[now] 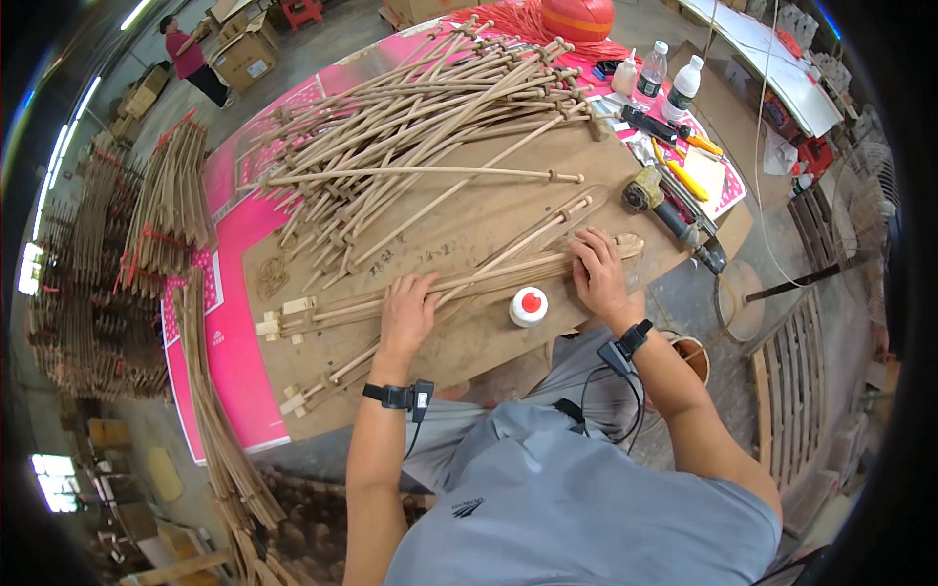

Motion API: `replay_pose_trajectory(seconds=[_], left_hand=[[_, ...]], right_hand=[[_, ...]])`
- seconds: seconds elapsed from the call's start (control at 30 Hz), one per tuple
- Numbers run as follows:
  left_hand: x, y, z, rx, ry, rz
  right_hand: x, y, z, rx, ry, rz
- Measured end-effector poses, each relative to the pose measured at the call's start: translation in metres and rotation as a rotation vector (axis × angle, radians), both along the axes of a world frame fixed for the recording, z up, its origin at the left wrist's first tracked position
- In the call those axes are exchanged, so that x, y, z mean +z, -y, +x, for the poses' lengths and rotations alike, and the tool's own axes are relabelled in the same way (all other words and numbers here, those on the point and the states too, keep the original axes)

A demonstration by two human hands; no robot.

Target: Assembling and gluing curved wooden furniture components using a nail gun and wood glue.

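Several slim wooden rods (518, 268) lie side by side in a bundle along the near part of a brown board (459, 363). My left hand (408, 305) is closed over the rods toward their left end, near small square wooden blocks (296, 307). At the other end, my right hand (598, 262) curls its fingers over the bundle. A few loose rods (549, 224) cross it at a slant. Between my hands, just on the near side of the bundle, stands a white bottle with a red cap (529, 308). The fingertips are partly hidden against the wood.
A big heap of knobbed rods (391, 146) covers the board's far side. A pneumatic nail gun (645, 190), yellow-handled tools (688, 182) and bottles (682, 90) sit at right. Red cord (578, 18) lies behind. Long rods (202, 371) lean at the left edge; a person (188, 57) stands far off.
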State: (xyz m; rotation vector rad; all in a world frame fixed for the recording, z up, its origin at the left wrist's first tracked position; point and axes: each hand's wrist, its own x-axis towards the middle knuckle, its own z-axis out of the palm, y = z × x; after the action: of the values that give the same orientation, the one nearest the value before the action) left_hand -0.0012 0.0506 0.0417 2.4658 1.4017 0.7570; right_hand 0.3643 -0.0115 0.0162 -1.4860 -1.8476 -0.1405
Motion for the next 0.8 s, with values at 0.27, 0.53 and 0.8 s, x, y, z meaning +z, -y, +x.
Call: replay_pose_trajectory(seconds=[0.27, 0.53, 0.8], left_hand=[[0.008, -0.016, 0.001, 0.032, 0.037, 0.068], [0.009, -0.07, 0.02, 0.17, -0.098, 0.215], [0.019, -0.103, 0.042, 0.197, -0.115, 0.267]], right_hand=[[-0.005, 0.005, -0.001, -0.152, -0.03, 0.072], [-0.002, 0.008, -0.002, -0.127, -0.048, -0.011], [0.0, 0.01, -0.001, -0.139, -0.074, -0.052]])
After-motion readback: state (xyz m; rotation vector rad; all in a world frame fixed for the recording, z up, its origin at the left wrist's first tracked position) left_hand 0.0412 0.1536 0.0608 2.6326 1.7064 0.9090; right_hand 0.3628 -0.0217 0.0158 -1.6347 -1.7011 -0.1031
